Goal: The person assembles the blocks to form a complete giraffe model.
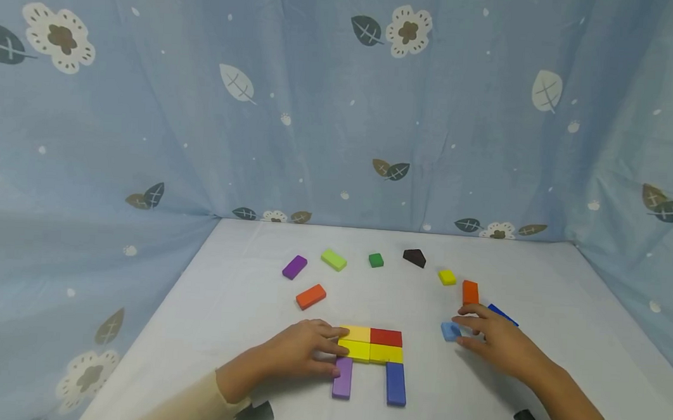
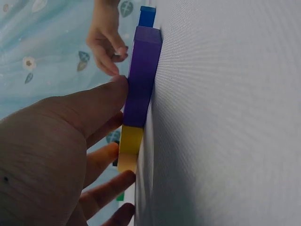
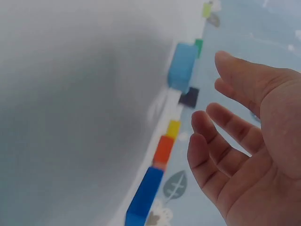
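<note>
Left grip [image 1: 306, 348] loosely spread, touching six-block figure [image 1: 385, 353]; right grip [image 1: 497, 345] moderately wide, empty, beside light-blue block [image 1: 450, 332]; nine loose blocks [image 1: 310, 297] on tabletop [image 1: 223, 299], light-blue included

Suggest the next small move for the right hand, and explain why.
Probably close the right hand's thumb and fingers on the light blue block. In the head view they are parted beside it, and the right wrist view shows a gap between hand and block, so it seems not yet held. The left hand is at the edge of the joined blocks.
</note>
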A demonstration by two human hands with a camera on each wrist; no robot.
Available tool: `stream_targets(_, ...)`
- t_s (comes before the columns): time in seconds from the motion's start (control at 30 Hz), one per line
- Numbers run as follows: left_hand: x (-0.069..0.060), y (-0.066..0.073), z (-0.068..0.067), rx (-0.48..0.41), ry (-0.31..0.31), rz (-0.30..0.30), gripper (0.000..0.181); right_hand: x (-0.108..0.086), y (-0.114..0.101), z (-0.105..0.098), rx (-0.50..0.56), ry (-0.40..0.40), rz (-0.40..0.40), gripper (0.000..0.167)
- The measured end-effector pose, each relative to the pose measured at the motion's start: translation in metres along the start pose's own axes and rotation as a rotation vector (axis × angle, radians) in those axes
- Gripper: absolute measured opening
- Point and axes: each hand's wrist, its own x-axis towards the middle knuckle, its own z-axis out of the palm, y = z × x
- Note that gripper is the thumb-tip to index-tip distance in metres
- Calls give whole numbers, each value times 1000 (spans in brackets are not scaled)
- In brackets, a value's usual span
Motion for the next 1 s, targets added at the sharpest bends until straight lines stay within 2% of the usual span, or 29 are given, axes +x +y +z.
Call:
stream_targets(0.13,-1,1,0,8,-1,-6,45,-2,11,-1,-6,43,-61,35)
stream_targets(0.27,-1,2,0,6,-7,-11,45,-1,16,3,32,24,-75,30)
stream_targets(0.43,-1,1,0,1,-12,-7,46,3,16,6,65,-42,-65,25)
stream_targets(0.63,-1,1,1,6,-11,-14,47,6,9,6,85,-69,-51,21)
stream_targets(0.87,-1,2,1,8,-19,-28,47,7,-2,6,100,-111,14,19)
stream_targets(1.0,-1,2,1,3,-18,-33,47,6,-7,6,118,-137,16,21)
